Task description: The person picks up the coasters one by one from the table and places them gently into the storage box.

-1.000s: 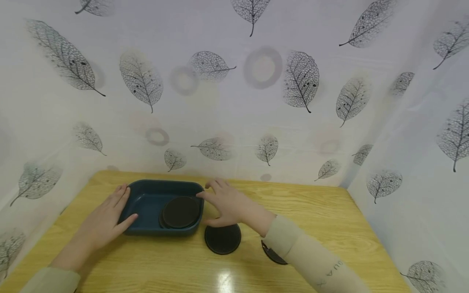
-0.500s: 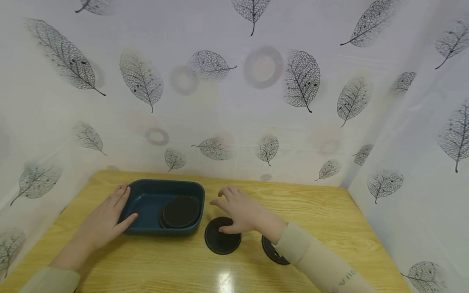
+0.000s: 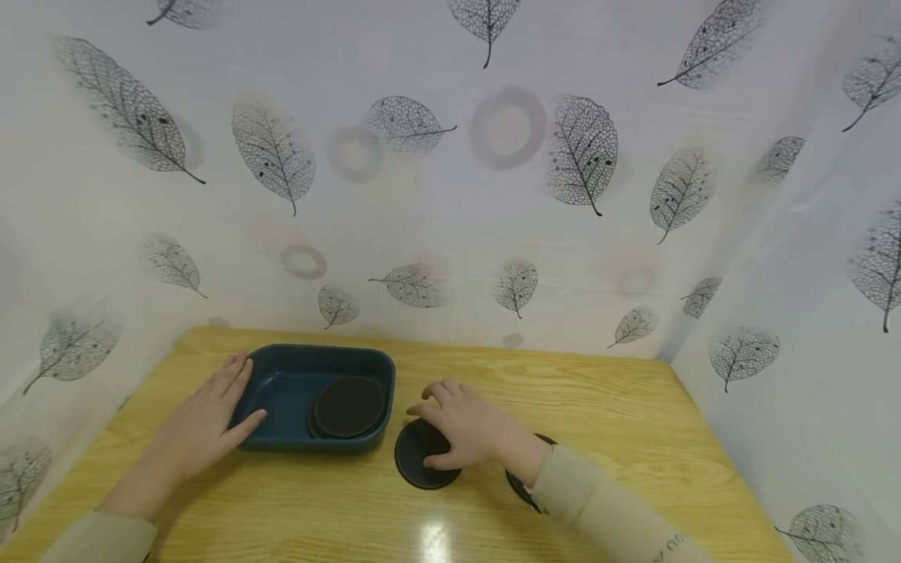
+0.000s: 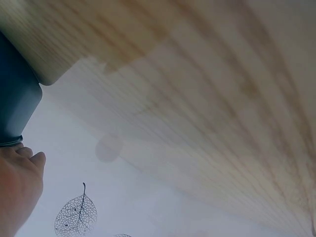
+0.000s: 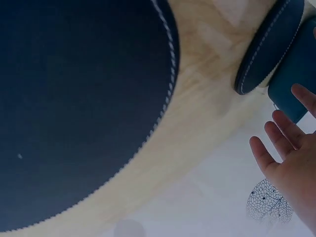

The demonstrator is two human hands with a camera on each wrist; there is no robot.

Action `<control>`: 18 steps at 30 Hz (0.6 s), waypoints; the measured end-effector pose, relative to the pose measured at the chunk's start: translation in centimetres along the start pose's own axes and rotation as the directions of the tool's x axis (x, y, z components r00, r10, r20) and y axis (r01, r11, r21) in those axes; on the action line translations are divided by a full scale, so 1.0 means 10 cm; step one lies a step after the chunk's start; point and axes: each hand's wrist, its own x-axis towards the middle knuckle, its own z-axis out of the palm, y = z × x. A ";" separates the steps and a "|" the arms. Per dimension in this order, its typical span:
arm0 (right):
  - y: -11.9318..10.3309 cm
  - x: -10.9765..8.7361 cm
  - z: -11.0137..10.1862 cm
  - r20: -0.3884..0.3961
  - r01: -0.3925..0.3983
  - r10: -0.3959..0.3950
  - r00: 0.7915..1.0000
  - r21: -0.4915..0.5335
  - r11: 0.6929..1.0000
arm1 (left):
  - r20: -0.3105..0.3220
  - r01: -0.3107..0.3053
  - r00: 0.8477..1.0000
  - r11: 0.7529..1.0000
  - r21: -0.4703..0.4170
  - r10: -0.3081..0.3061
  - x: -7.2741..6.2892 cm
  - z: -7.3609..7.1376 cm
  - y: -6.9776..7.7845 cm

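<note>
A dark blue rectangular tray (image 3: 310, 447) stands at the table's left, with round black coasters (image 3: 349, 407) stacked in its right part. My left hand (image 3: 200, 426) rests at its left rim, fingers straight and thumb reaching over the inside. Above a round black coaster (image 3: 414, 453) on the wood hovers my right hand (image 3: 464, 426), fingers spread. In the right wrist view those fingers (image 5: 281, 140) stand apart from the stitched coaster (image 5: 266, 49). Partly hidden under the right wrist lies another coaster (image 3: 519, 489), large in the right wrist view.
The wooden table (image 3: 605, 407) ends at a white curtain (image 3: 450, 195) printed with grey leaves, which hangs behind and on both sides. Light glares off the table front. To the right of the hidden coaster the wood is bare.
My right hand has moved from the tray's right edge rightward and toward me, over the middle coaster. My left hand and the tray have stayed in place.
</note>
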 end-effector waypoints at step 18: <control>-0.14 0.00 0.22 -0.004 0.047 -0.047 0.999 0.076 0.996 | 0.012 0.001 1.000 1.000 -0.012 -0.001 -0.01 -0.02 0.02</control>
